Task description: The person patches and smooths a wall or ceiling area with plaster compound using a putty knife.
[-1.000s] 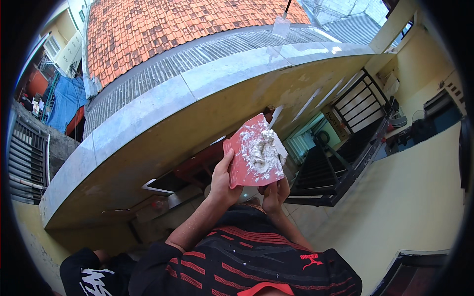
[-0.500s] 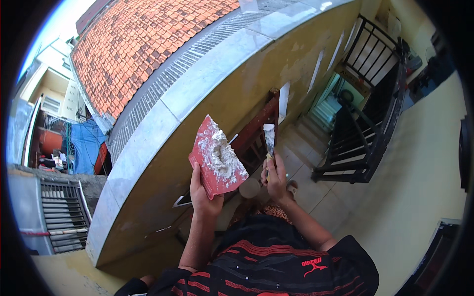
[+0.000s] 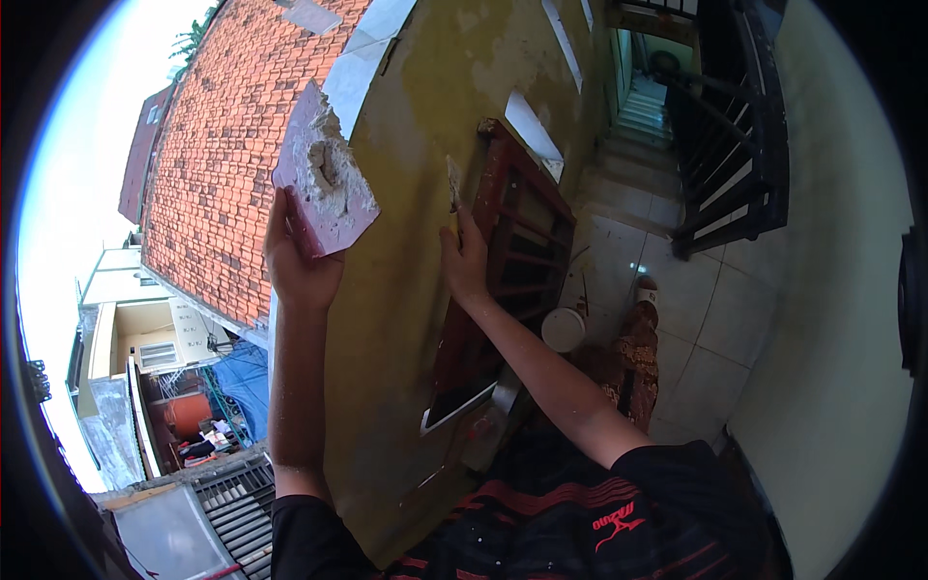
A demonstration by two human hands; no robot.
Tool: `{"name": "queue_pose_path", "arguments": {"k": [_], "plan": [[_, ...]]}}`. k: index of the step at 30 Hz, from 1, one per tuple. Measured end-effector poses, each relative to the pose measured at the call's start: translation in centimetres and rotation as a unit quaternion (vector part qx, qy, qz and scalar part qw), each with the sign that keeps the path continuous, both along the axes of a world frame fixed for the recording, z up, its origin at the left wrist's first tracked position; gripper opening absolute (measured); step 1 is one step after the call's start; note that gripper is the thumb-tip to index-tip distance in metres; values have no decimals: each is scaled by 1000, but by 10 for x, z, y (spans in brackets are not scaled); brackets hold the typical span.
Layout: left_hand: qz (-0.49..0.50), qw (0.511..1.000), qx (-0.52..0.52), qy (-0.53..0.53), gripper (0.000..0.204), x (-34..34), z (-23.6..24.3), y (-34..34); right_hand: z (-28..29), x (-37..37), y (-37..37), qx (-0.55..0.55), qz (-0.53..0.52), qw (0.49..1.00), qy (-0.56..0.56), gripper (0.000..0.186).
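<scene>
My left hand (image 3: pixel 304 266) is closed on the edge of a pink plastic board (image 3: pixel 348 220), held raised at the upper left of centre, with a lumpy mass of white paste (image 3: pixel 332 172) on it. To its right, my right hand (image 3: pixel 464 251) grips a putty knife (image 3: pixel 452 181) with a yellow handle, its blade upright and whitish with paste. The knife is apart from the board, in front of a yellow, patchy wall (image 3: pixel 387 309).
A red-brown barred frame (image 3: pixel 499 155) leans along the wall. A round white container (image 3: pixel 564 331) stands on the tiled floor (image 3: pixel 715 319) by my foot. A black railing (image 3: pixel 730 164) borders steps on the right. A tiled roof (image 3: pixel 213 164) lies beyond the wall's pale ledge.
The view has turned along the wall. Both hands have lifted toward the upper left, and the knife, hidden behind the board a second ago, now shows separately from it.
</scene>
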State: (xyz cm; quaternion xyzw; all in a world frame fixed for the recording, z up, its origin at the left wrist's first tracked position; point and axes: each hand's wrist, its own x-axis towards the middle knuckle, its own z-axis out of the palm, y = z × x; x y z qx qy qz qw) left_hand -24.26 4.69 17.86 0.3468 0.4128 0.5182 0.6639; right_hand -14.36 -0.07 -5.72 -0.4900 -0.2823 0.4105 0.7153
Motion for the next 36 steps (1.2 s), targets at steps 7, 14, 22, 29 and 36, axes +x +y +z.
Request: {"name": "queue_pose_path", "arguments": {"k": [7,14,22,29,36], "plan": [[-13,995,92,49,30,0,-2,13,5,-27,18,-11,13,999,-34,60],[-26,999,-21,7,32,-17,0,37,5,-22,5,-53,111,986,-111,64],[9,996,86,-7,34,-22,-20,42,-32,-15,-32,-3,97,980,-171,61],[-155,977,89,-116,36,-38,-30,47,-6,-6,12,-80,121,973,-178,58],[-131,981,127,-63,35,-31,-27,44,-28,26,-17,39,88,974,-207,56]]}}
